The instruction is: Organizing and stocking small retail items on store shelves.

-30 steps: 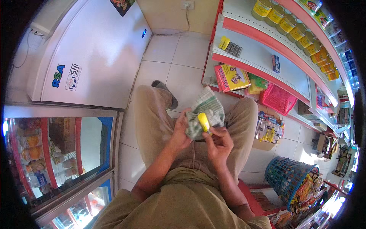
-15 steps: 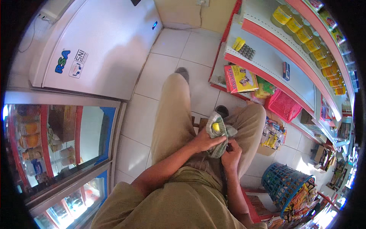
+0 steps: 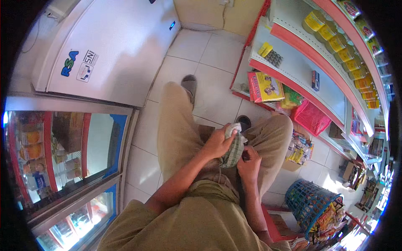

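A green checked cloth [image 3: 233, 154] is bunched up between my thighs, with a whitish part [image 3: 233, 129] showing at its far end. My left hand [image 3: 217, 144] is closed round the cloth from its left side, the thumb and fingers near the whitish end. Close against the cloth's right edge is my right hand [image 3: 249, 164], its fingers curled in a pinch. Whatever lies between those fingertips is too small or hidden to make out.
A white chest freezer [image 3: 104, 54] stands at the far left, above a glass-fronted display case [image 3: 75, 150]. Red-edged shelves [image 3: 293, 81] with jars and boxes line the right. A blue basket [image 3: 307, 205] full of packets stands lower right, near a pink basket [image 3: 312, 117].
My left hand has shifted toward the far end of the cloth, which is turned so the yellow thing on it no longer shows. My left knee has swung left, uncovering more of that foot.
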Motion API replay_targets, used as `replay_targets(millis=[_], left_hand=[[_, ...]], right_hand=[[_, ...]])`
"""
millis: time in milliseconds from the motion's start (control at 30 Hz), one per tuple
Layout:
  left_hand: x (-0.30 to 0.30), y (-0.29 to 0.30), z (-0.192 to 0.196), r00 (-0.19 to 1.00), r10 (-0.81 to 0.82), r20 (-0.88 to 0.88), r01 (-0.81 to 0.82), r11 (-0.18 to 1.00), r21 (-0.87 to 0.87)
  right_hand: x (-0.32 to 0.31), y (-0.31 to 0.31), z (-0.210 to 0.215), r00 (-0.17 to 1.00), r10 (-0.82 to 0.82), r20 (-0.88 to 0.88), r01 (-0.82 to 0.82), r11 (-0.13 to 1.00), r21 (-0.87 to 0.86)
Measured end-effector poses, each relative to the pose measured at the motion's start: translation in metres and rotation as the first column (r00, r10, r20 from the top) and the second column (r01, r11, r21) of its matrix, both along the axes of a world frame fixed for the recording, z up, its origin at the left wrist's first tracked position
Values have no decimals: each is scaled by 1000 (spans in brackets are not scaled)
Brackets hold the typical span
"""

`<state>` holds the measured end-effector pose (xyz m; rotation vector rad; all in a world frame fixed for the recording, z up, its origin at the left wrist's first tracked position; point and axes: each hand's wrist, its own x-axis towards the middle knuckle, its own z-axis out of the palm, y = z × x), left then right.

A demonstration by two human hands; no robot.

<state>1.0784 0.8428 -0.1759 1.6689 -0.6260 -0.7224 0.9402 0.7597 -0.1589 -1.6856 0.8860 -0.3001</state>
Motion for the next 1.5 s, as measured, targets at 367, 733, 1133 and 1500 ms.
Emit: replay_targets(millis=[367,733,1133,1500], left_hand=[[63,28,8,627,-649,-430,773,588,238],[25,9,-51,640,-656,401,275,683,677],[131,-65,4,831,-501,242,422,851,312],[173,-75,-6,837,-178,-518,82,976,-204]], right_hand=[[14,-12,12,903,380,202,-253,848,-466],[60,-66,16,882,-241,405,-16,843,537],[95,-94,21,916,-169,363,-14,893,451],[172,-179,-35,991,133,-19,-121,817,-564]])
